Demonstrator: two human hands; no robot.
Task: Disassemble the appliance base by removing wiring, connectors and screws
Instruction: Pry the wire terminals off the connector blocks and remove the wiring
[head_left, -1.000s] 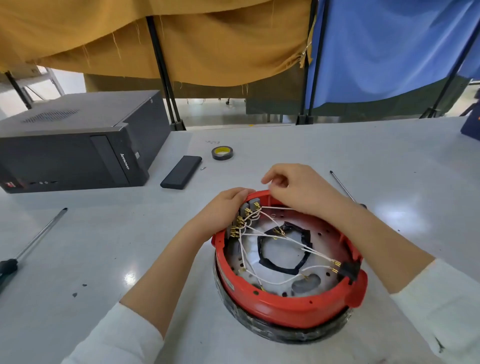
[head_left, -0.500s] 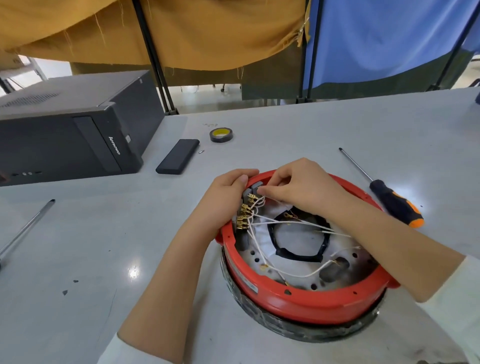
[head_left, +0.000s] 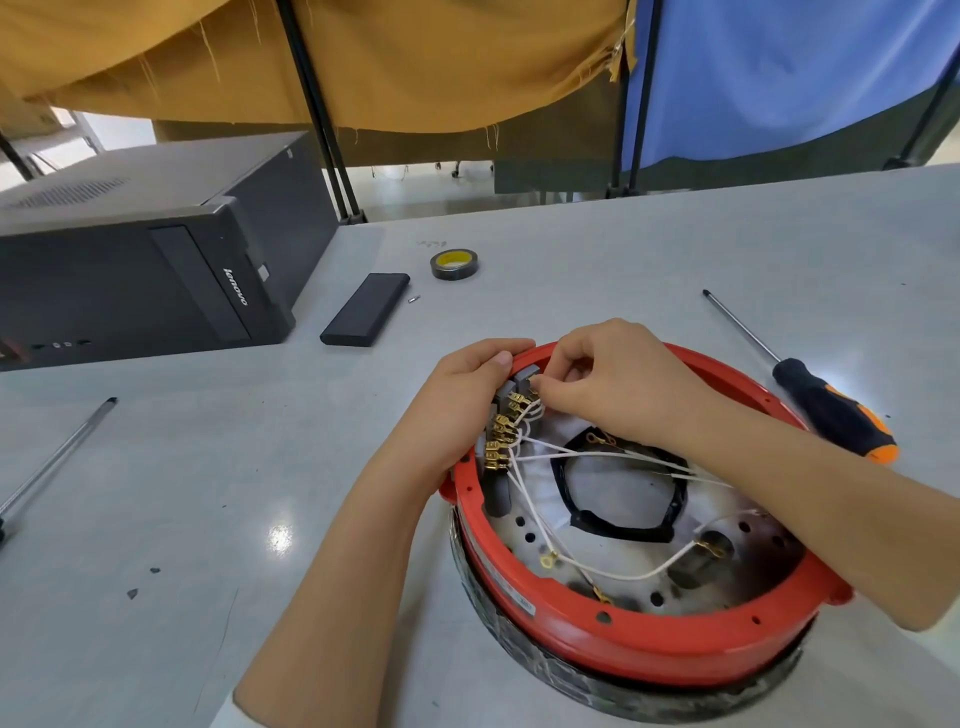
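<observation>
While the round red-rimmed appliance base (head_left: 623, 639) sits on the grey table (head_left: 208, 493), the left hand (head_left: 457, 410) grips its rim beside the brass connectors (head_left: 501, 436), and the right hand (head_left: 608, 384) pinches a white wire's (head_left: 597, 456) top connector.

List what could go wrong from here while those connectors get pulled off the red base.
1. The right hand pinches at the top brass connector; pulling on its white wire might tear it from the terminal.
2. The left hand only steadies the red base at its rim, so a hard tug could tip it.
</observation>
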